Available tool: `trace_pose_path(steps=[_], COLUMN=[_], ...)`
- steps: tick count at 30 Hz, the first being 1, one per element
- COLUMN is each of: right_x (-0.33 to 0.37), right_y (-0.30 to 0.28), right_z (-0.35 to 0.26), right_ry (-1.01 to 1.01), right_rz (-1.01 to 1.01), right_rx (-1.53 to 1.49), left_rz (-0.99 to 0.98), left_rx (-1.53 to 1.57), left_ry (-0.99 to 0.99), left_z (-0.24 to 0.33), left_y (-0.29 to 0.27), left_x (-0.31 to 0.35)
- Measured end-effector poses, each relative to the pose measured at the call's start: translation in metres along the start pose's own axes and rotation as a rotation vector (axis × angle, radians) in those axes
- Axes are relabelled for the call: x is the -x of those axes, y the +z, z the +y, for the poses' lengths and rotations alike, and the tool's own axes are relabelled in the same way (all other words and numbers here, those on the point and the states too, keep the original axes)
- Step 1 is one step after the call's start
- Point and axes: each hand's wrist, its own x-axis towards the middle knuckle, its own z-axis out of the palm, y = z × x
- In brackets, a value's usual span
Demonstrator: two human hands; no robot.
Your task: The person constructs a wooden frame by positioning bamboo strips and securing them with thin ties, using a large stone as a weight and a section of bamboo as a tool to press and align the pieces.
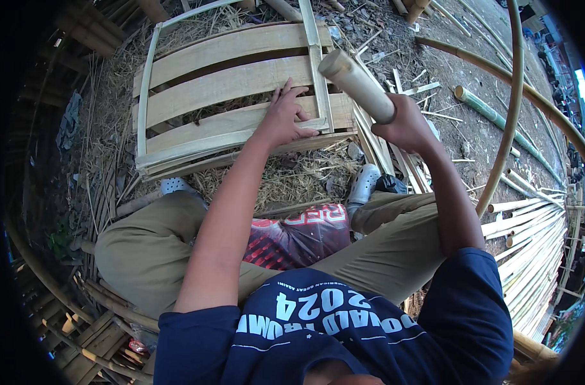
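Observation:
A slatted wooden crate (228,80) lies in front of my knees, with thin pale strips along its edges. My left hand (283,119) rests on its near right corner. Thumb and forefinger sit on either side of the end of a wooden strip (209,145), while the other fingers spread over a slat. My right hand (405,125) is closed around the lower end of a thick, round, pale wooden mallet (360,83). The mallet is raised and tilted to the right of the crate, its blunt end towards the upper left. Whether a nail is at the corner I cannot tell.
Split wooden strips (385,154) lie right of the crate. A green bamboo pole (491,112) and a bundle of pale sticks (536,244) are further right. A curved bamboo pole (514,96) crosses there. Between my legs lies a red printed sack (299,237); straw covers the ground.

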Motion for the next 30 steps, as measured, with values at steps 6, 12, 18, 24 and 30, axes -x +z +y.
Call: trace_pose_path(steps=[6, 12, 18, 24, 30], right_x=[0.002, 0.012, 0.008, -0.003, -0.006], right_y=[0.023, 0.011, 0.005, -0.018, -0.008], right_z=[0.032, 0.005, 0.014, 0.009, 0.008], right_ry=[0.007, 0.127, 0.099, -0.03, -0.038], right_rz=[-0.177, -0.081, -0.07, -0.06, -0.139], right_rx=[0.431, -0.019, -0.326, -0.493, 0.16], left_rz=[-0.024, -0.002, 0.01, 0.004, 0.009], left_rx=[0.003, 0.028, 0.067, 0.076, 0.1], left_ry=[-0.002, -0.005, 0.019, -0.003, -0.007], left_z=[0.003, -0.002, 0.002, 0.002, -0.003], left_y=[0.003, 0.009, 0.006, 0.001, 0.004], left_x=[0.001, 0.009, 0.003, 0.004, 0.007])
